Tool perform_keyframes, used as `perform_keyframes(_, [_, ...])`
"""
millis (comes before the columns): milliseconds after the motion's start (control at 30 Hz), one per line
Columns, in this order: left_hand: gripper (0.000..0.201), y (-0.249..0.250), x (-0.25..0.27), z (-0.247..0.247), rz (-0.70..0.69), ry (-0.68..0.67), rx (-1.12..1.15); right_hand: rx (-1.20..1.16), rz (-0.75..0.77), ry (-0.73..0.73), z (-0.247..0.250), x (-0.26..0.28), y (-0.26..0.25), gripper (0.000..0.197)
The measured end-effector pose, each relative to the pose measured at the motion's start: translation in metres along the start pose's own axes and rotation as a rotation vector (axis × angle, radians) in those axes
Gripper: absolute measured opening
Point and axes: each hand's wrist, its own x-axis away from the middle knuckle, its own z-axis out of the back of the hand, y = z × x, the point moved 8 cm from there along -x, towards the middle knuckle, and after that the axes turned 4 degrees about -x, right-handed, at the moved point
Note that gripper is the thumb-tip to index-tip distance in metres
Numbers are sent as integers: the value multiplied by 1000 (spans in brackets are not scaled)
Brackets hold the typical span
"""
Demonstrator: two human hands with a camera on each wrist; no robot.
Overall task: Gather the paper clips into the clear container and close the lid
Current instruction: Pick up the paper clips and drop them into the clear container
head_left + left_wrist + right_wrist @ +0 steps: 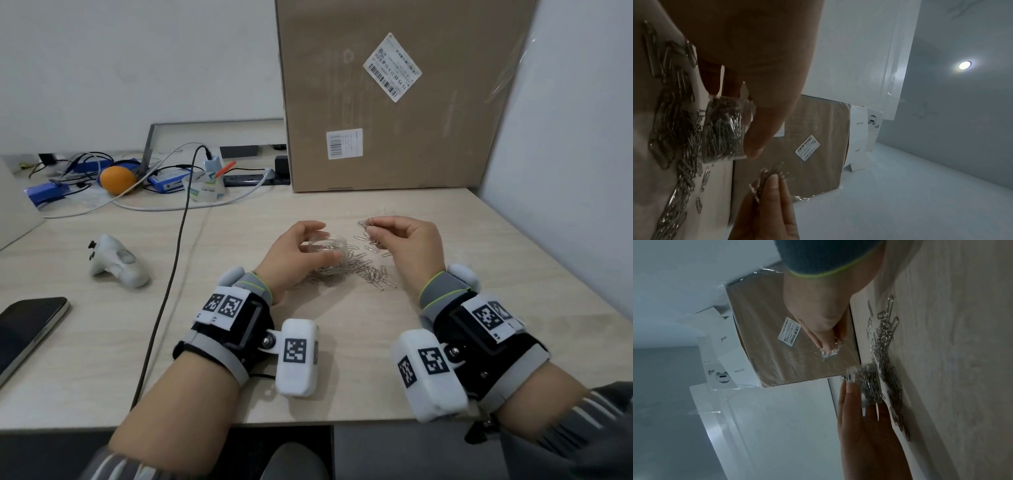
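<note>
A small clear container [325, 247] stands on the wooden table, part full of silver paper clips; my left hand [301, 253] curls round it, thumb and fingers on its sides. From the left wrist the container [725, 128] shows packed with clips. My right hand [404, 240] is raised to its right and pinches a bunch of paper clips [368, 224] at the fingertips; that bunch [768, 177] also shows in the left wrist view. A loose pile of paper clips [363, 269] lies on the table between and in front of the hands. No lid is in view.
A large cardboard box [394, 96] stands upright behind the clips. At left lie a white controller [118, 262], a phone [27, 329] and a dark cable [171, 274]. Tape rolls [205, 188], an orange [116, 180] and wires crowd the far left.
</note>
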Motion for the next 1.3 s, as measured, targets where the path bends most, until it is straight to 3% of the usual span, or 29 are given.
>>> perform_keyframes(200, [59, 3, 2, -20, -2, -132, 8, -105, 45, -101, -20, 8, -14, 15])
perform_keyframes(467, [64, 6, 2, -20, -53, -121, -59, 221, 189, -335, -45, 22, -18, 16])
perform_keyframes(600, [65, 8, 2, -18, -64, -99, -67, 348, 273, -376, -48, 25, -21, 20])
perform_keyframes(700, [64, 7, 2, -13, -63, -58, -48, 358, 258, -347, -46, 23, -20, 21])
perform_keyframes(867, [61, 5, 0, 8, -38, 133, 13, 424, 216, -143, -29, 13, -17, 21])
perform_keyframes(1000, [58, 3, 1, 29, -15, 317, 92, 764, 79, -343, -40, 16, 8, 46])
perform_keyframes(1133, [59, -1, -1, 36, 7, 369, 56, 995, 63, -550, -53, 26, 21, 68])
perform_keyframes(1200, [60, -2, -1, 33, 18, 352, 55, 1032, 78, -597, -58, 26, 25, 66])
perform_keyframes(1300, [59, -2, -1, 31, 24, 338, 66, 983, 122, -592, -64, 23, 27, 48])
